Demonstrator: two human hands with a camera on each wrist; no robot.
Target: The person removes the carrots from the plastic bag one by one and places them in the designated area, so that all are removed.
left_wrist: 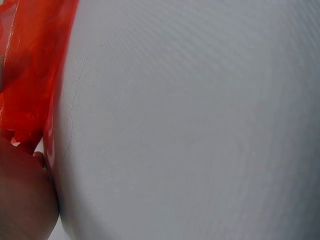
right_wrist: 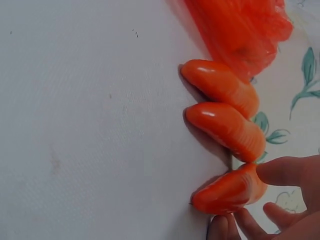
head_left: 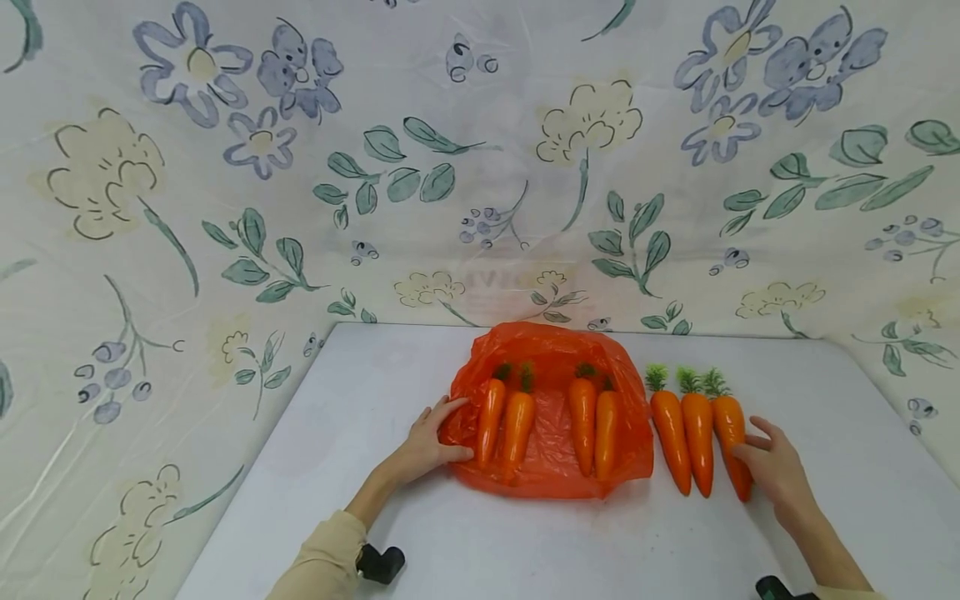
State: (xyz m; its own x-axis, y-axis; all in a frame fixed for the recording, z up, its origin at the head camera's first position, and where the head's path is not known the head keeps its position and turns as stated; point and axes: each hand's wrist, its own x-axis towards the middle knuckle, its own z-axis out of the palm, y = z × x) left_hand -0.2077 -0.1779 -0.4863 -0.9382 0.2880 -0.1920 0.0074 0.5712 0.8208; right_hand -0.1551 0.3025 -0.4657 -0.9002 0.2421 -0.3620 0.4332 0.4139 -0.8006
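A red-orange plastic bag [head_left: 551, 417] lies on the white table with several carrots inside, in two pairs; one is the carrot [head_left: 582, 425] right of its middle. My left hand [head_left: 423, 442] holds the bag's left edge between thumb and fingers; in the left wrist view only part of that hand [left_wrist: 25, 190] shows beside the red plastic [left_wrist: 37, 65]. Right of the bag, three carrots with green tops lie in a row. My right hand [head_left: 776, 467] grips the rightmost carrot [head_left: 731, 442], its thumb against the carrot's side, as the right wrist view shows with the carrot [right_wrist: 225, 192].
The two other loose carrots, the left carrot [head_left: 670, 437] and the middle carrot [head_left: 698, 442], lie close together near the bag's right edge. A flower-patterned sheet [head_left: 480, 167] hangs behind and at the sides of the white table [head_left: 555, 550].
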